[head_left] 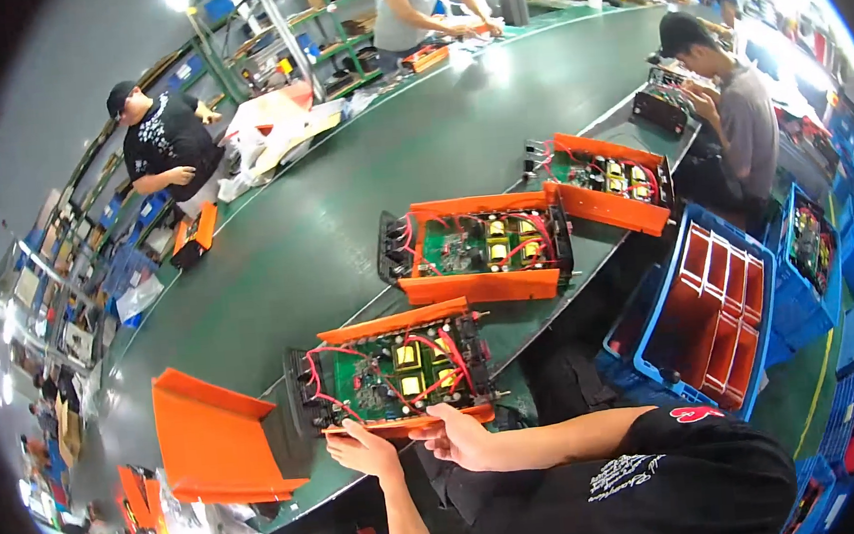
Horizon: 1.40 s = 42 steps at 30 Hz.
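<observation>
An open power inverter (pixel 385 376) lies on the green bench in front of me, with a green circuit board, yellow transformers, red wires and black end panels inside its orange casing (pixel 391 315). At the near wall of this casing, my left hand (pixel 364 453) is closed on the edge toward its left end. My right hand (pixel 466 443) grips the same wall farther right, thumb on top and fingers at the outer face. Left of the unit sits a bent orange cover (pixel 218 439).
Two similar open units (pixel 486 247) (pixel 611 177) stand to the right along the green bench (pixel 315 246). A blue crate (pixel 644 350) with orange panels is at the right. Plastic bags (pixel 206 515) lie at lower left. Several people work around the bench.
</observation>
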Each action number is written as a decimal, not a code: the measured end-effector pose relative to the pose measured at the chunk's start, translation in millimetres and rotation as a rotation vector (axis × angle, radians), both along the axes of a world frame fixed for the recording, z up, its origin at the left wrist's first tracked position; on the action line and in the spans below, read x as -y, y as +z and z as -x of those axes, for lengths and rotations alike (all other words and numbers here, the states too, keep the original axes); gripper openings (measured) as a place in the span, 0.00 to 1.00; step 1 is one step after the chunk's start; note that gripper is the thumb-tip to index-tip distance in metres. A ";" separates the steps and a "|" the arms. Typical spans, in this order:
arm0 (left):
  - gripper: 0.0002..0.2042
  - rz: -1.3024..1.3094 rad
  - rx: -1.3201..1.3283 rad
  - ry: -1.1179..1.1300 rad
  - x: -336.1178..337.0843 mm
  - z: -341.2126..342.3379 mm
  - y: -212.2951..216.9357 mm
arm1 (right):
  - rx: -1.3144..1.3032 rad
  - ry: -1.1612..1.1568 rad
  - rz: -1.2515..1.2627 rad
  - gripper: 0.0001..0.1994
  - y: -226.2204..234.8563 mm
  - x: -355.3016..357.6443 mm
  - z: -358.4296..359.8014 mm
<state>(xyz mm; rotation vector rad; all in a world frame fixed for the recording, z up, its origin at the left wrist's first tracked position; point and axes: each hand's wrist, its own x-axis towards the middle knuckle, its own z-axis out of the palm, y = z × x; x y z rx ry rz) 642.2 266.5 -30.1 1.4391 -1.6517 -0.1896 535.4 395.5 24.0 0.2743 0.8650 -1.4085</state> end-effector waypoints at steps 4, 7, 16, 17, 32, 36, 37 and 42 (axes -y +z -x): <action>0.24 0.016 0.005 0.014 -1.5 1.7 4.8 | -0.028 0.012 0.014 0.13 2.0 -0.7 0.7; 0.24 0.006 -0.016 0.034 -3.6 2.0 8.9 | -0.055 0.022 0.043 0.15 3.7 -3.9 -1.1; 0.23 0.022 0.030 0.048 -3.5 4.9 11.9 | 0.140 0.014 0.070 0.11 4.0 -3.8 13.1; 0.23 0.064 0.065 0.054 -1.7 5.3 7.6 | 0.159 -0.027 0.036 0.11 5.7 -2.5 13.8; 0.28 0.055 -0.081 -0.034 -9.6 1.9 19.9 | 0.330 -0.087 0.101 0.19 0.4 3.3 27.9; 0.29 0.058 -0.103 -0.077 -10.6 1.8 16.5 | 0.317 -0.136 0.098 0.21 6.2 -1.0 23.5; 0.28 0.095 -0.093 -0.075 -9.6 4.6 16.8 | 0.311 -0.155 0.105 0.21 9.4 -1.9 22.6; 0.20 0.030 0.052 -0.060 -3.0 1.8 13.0 | 0.320 -0.103 0.206 0.17 6.0 19.5 -10.0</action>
